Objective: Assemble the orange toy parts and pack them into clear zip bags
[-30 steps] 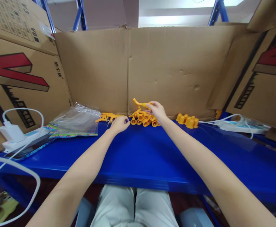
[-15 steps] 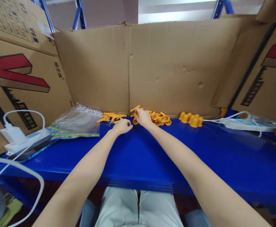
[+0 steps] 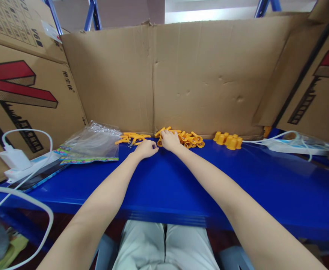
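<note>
My right hand reaches into a pile of small orange plastic cup-shaped parts with stick-like ends. Its fingers bend down over the pile's left side, and their tips are hidden among the parts. To its left, just above the blue table, my left hand is closed with thumb and fingers curled together. Whatever it may hold is too small or hidden to make out. Beyond the left hand lie several orange handle-like pieces, and small metal bits, perhaps screws, are scattered by them.
Clear plastic bags lie left of the orange pieces. Farther left are a phone and a power strip with a white charger. Several orange cups stand to the right, near another power strip. Cardboard walls the back of the blue table.
My right hand has lowered onto the pile, and the orange stick-like part near its fingertips now sits lower. My left hand has barely moved.
</note>
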Available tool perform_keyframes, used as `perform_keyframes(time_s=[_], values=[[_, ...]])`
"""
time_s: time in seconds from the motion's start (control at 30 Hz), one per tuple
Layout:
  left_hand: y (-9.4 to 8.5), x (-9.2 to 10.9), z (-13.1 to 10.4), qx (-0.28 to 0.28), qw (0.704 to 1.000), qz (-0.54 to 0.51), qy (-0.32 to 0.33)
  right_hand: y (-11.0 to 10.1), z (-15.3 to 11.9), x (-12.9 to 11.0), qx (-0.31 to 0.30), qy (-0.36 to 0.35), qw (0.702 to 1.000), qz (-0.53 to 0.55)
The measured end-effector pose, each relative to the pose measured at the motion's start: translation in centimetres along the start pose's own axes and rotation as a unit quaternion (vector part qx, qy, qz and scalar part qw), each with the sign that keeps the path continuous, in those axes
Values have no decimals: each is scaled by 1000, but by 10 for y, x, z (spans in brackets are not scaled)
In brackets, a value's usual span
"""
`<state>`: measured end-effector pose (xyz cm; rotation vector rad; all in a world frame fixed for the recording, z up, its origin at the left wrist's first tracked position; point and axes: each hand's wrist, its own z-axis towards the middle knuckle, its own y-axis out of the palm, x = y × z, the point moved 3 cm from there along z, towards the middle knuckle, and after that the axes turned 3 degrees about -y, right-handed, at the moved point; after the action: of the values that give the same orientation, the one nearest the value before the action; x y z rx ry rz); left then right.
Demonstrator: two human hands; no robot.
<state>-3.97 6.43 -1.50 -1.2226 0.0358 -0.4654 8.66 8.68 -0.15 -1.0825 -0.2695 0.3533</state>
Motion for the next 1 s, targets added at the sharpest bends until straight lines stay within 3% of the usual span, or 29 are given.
perform_keyframes(time_s=[0.13, 0.27, 0.5, 0.63, 0.73, 0.83, 1.0], values=[[0, 1, 1, -11, 1000, 5, 4, -9, 3, 7, -23, -10, 999, 21], [-1, 1, 1, -17, 1000, 14, 2, -33, 5, 30, 3, 13, 999, 29], [1, -1, 2, -12, 1000, -1, -3, -61, -12, 124, 11, 158, 987, -10], [1, -1, 3, -19, 1000, -4, -7, -53, -51, 180, 0, 264, 964, -21], [1, 0, 2, -33, 999, 2, -7, -39, -87, 209, 49, 314, 948, -28], [1, 1, 2, -43, 999, 11, -9, -22, -113, 222, 65, 313, 947, -43], [0, 0, 1, -45, 999, 6, -17, -9, -125, 225, -17, 318, 948, -24]])
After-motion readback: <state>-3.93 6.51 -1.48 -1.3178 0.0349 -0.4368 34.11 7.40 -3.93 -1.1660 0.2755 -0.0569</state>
